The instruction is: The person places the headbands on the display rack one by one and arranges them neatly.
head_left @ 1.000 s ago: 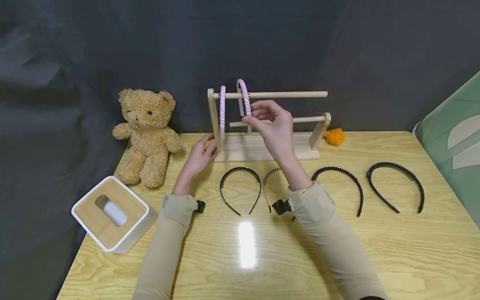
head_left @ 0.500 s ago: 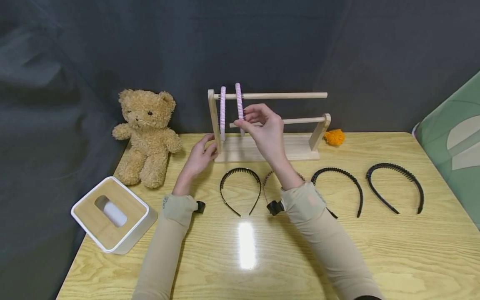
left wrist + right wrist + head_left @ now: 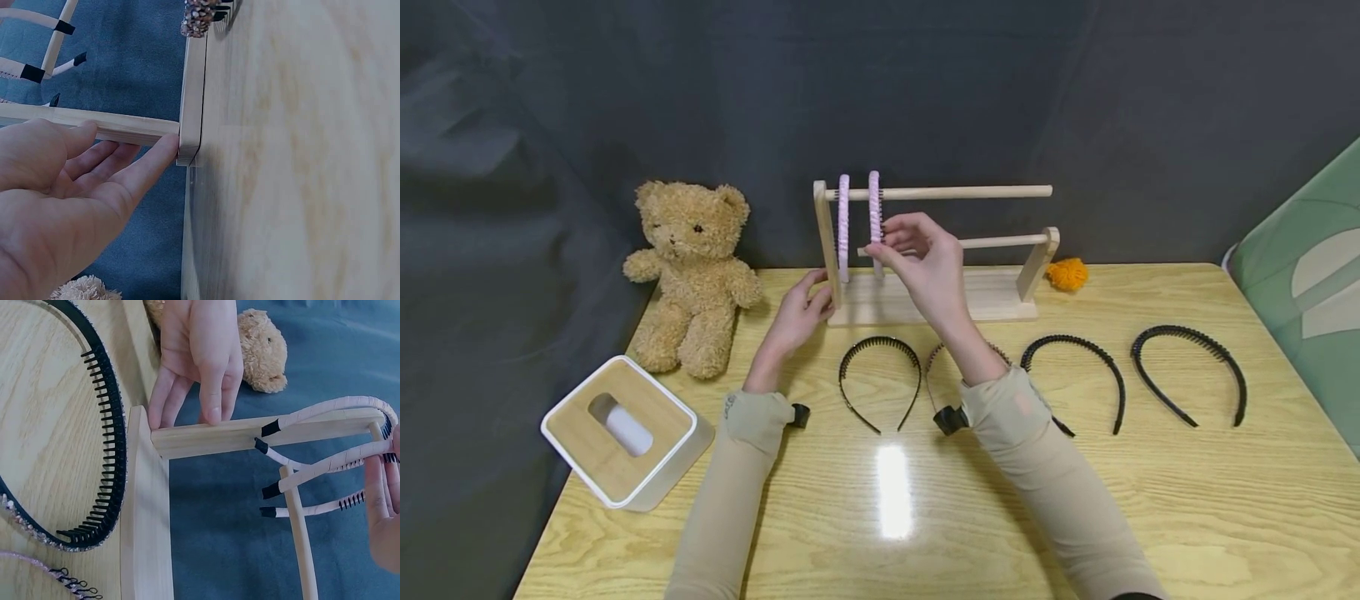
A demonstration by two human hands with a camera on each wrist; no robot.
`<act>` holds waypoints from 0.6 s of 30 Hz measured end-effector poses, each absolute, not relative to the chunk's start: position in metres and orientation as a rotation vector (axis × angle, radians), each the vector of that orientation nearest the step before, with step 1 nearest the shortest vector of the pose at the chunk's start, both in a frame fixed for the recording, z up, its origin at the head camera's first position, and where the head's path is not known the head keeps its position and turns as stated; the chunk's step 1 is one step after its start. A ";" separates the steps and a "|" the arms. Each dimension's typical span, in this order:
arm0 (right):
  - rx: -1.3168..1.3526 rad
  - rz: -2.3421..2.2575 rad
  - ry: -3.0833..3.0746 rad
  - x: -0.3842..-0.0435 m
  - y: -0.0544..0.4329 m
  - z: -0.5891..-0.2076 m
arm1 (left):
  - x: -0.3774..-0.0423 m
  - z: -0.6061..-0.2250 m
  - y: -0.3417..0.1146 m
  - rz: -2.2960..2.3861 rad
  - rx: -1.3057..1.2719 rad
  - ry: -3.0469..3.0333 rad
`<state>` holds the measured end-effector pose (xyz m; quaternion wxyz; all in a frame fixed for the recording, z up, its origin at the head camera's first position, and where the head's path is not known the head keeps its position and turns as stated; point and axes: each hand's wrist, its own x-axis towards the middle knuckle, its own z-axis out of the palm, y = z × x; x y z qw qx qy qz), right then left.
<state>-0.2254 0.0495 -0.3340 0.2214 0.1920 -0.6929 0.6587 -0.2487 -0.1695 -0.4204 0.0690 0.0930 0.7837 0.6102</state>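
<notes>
My right hand pinches a pink ribbon-wrapped headband between thumb and fingers. That headband hangs over the upper bar of a wooden rack. Left of it on the same bar is a second pink headband, apart from the held one. In the right wrist view, both have black tips and inner teeth. My left hand rests against the rack's left post, low down; its fingers look fairly straight in the left wrist view, with one fingertip at the joint with the base.
In front of the rack lie a black toothed headband, a beaded headband partly behind my right forearm, and two more black headbands. A teddy bear, tissue box and orange pompom stand around.
The held pink headband has turned from angled to nearly in line with the other and moved left and slightly down on the upper bar. My left hand has stayed at the post.
</notes>
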 end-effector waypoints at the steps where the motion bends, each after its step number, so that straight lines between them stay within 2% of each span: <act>1: 0.534 1.832 -1.912 -0.225 0.050 -0.334 | -0.249 -0.421 -0.170 1.837 0.281 2.361; 18: 0.565 1.867 -2.014 -0.215 0.078 -0.335 | -0.249 -0.422 -0.169 1.850 0.290 2.344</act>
